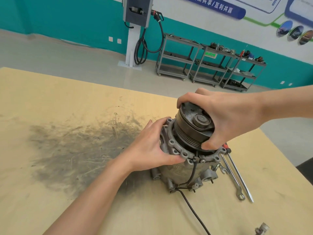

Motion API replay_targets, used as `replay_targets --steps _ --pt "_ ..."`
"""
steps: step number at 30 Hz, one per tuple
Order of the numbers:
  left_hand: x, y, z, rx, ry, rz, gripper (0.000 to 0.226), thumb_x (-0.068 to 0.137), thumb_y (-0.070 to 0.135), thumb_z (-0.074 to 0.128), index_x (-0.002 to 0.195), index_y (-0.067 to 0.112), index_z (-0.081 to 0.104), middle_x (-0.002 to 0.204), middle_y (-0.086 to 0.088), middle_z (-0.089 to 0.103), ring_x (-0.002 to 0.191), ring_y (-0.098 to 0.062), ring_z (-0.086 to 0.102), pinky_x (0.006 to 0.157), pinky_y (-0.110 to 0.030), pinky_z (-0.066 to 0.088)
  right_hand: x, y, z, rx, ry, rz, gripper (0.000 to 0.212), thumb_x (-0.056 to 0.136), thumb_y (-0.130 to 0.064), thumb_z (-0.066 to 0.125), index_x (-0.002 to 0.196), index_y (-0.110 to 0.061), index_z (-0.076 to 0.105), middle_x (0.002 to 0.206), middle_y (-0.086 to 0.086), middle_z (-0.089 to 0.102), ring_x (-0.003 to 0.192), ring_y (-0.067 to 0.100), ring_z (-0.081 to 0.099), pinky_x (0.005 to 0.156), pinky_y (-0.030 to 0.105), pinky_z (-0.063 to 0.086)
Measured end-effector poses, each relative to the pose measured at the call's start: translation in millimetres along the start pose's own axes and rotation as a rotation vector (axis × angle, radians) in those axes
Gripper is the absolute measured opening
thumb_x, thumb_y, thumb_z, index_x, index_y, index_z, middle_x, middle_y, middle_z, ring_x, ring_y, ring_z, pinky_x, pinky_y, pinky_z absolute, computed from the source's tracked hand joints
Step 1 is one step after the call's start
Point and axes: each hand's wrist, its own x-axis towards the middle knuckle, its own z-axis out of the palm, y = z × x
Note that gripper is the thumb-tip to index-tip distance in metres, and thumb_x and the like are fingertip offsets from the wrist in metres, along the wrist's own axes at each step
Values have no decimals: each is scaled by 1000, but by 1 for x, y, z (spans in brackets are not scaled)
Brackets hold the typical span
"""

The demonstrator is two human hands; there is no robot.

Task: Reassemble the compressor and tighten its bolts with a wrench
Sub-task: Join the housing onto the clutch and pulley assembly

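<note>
While it stands upright on the stained tan table (pixel 67 102), the one grey metal compressor (pixel 184 168) carries a dark grooved pulley (pixel 191 131) on top. The right hand (pixel 225 119) grips that pulley; the left hand (pixel 152 148) grips the bolt-holed flange (pixel 183 154). Just right lie one wrench (pixel 232 180) and one screwdriver (pixel 238 172).

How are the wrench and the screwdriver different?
The wrench is all silver metal with a ring end nearest the camera; the screwdriver has a red handle and a plain straight shaft. The screwdriver looks longer. Both lie untouched, side by side, on the table right of the compressor.
</note>
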Motion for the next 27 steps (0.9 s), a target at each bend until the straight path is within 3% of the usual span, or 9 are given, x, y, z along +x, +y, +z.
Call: replay_targets --steps 2,5,9,14,17,20,23,27 --pt "0 1 2 -4 13 3 103 55 69 73 142 39 27 128 28 40 129 -5 38 109 -41 38 -1 1 -1 4 -12 -13 93 52 -59 73 127 -50 21 119 -5 37 105 17 54 85 24 52" --pt "2 -1 3 -20 17 3 102 54 68 74 141 42 26 132 23 42 128 -4 39 108 -39 39 0 3 -1 2 -21 -13 93 52 -60 73 129 -50 20 117 -5 37 105 18 54 85 25 52" --pt "3 -3 2 -51 9 8 101 53 67 75 138 44 26 137 21 41 130 1 38 109 -36 38 0 9 4 48 0 -7 96 52 -61 71 132 -51 19 118 -5 35 105 17 53 77 15 46" --pt "2 0 1 -45 -32 -29 113 46 66 75 142 41 20 139 19 33 134 0 31 114 -33 32 -4 13 15 152 50 52 104 58 -60 71 142 -52 10 130 -9 28 116 15 46 81 9 39" --pt "0 1 -6 -5 -83 -71 130 39 68 76 149 37 13 146 18 23 139 -1 23 116 -32 27 -12 10 23 155 129 67 109 63 -71 67 147 -49 2 141 -11 24 125 14 41 97 22 41" --pt "-2 5 -3 -5 -77 -77 136 34 65 76 149 33 12 145 15 21 139 -4 20 115 -31 25 -21 4 31 93 227 100 114 58 -84 57 149 -45 -1 149 -1 22 135 22 36 109 39 41" --pt "0 11 7 7 -11 -88 135 30 59 72 148 31 13 135 16 21 130 2 20 109 -26 26 -19 -3 33 11 255 133 114 57 -86 59 146 -48 -2 149 7 24 135 30 36 103 51 45" --pt "5 13 7 27 -33 -76 131 32 60 74 145 37 11 131 20 21 117 13 19 105 -26 27 -8 -5 26 8 181 144 106 63 -74 70 144 -48 6 135 8 32 119 32 48 96 46 51"
